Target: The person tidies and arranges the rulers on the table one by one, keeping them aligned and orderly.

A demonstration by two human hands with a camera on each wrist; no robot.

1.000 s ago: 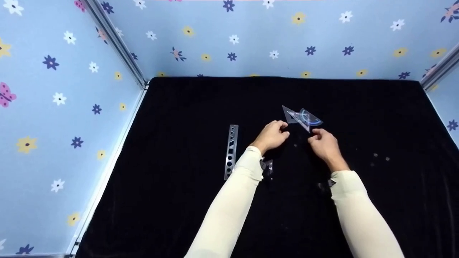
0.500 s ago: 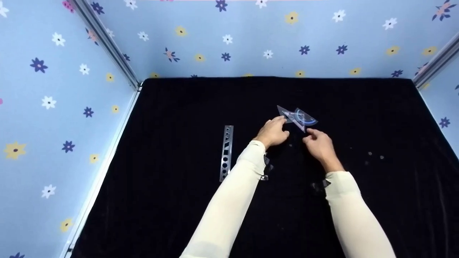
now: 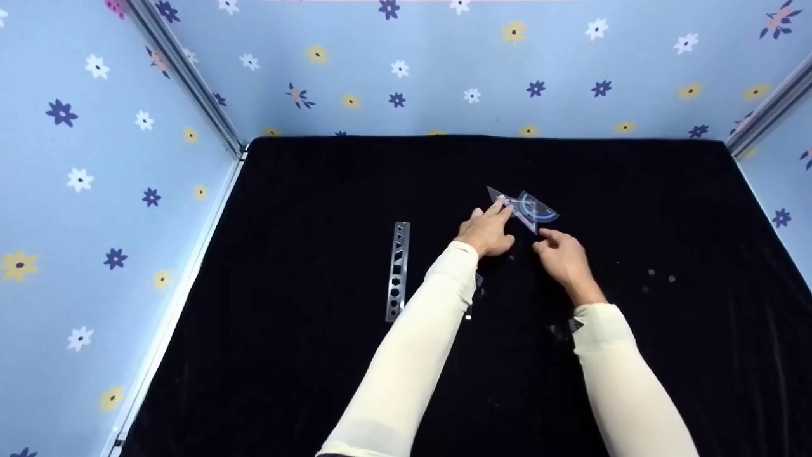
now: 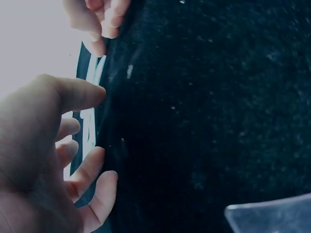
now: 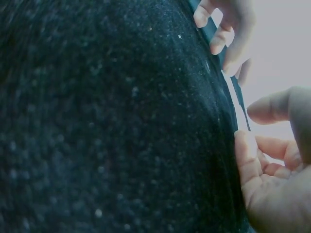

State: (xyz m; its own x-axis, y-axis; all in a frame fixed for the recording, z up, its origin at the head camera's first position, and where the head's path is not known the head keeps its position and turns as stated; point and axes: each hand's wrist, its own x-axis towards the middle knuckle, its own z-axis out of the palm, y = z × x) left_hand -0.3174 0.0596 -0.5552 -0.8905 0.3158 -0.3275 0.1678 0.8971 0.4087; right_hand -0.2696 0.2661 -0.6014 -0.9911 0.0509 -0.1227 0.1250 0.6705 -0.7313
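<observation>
On the black cloth in the head view lie a clear set square (image 3: 494, 193), a second set square with pinkish edges (image 3: 526, 220) and a clear protractor with a blue arc (image 3: 545, 214), all overlapping. My left hand (image 3: 487, 231) has its fingers stretched over the left side of the pile, fingertips on the set squares. At the pile's near corner is my right hand (image 3: 563, 256), its index fingertip right at the set square's point. In the right wrist view, a gap shows between that hand's thumb (image 5: 269, 108) and index finger (image 5: 247, 150).
A clear stencil ruler (image 3: 398, 273) with cut-out shapes lies left of my left forearm. The left wrist view shows a clear plastic corner (image 4: 272, 216) on the cloth. Blue flowered panels (image 3: 444, 70) stand behind and at the sides.
My left hand has moved forward and right, its fingers straightening onto the set squares. My right hand stays by the pile's near corner. The whole head view has shifted slightly.
</observation>
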